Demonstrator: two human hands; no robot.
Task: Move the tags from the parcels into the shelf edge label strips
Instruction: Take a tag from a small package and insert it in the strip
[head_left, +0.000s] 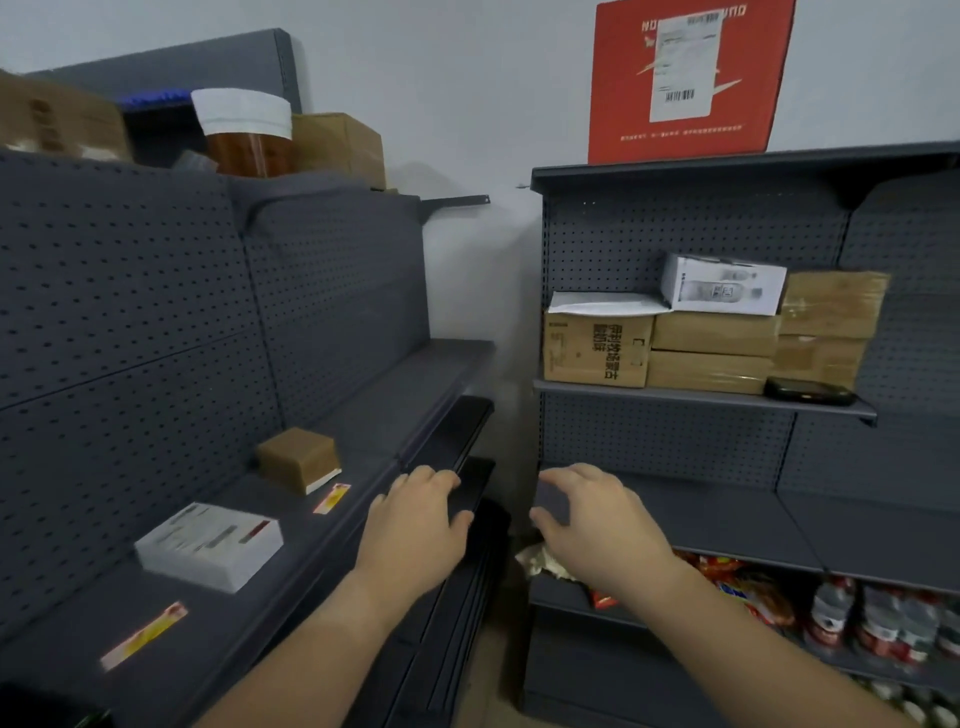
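On the dark grey left shelf (363, 410) lie a small brown parcel (297, 457) and a white parcel (210, 545). Two red-and-yellow tags sit in the shelf's front edge strip: one tag (332, 498) below the brown parcel, another tag (144, 635) below the white parcel. My left hand (418, 525) rests on the right end of that edge strip (457, 431), fingers curled over it and thumb against its face. Just to the right, over the gap between the two shelf units, my right hand (592, 519) hovers with fingers spread and nothing in it.
The right shelf unit (701, 397) carries stacked cardboard boxes (711, 353), a white box (724, 285) and a black device (808, 391). Its lower shelves hold snack bags (743, 582) and bottles (883, 623). A red carton (688, 78) stands on top. Boxes and a jar (244, 132) top the left unit.
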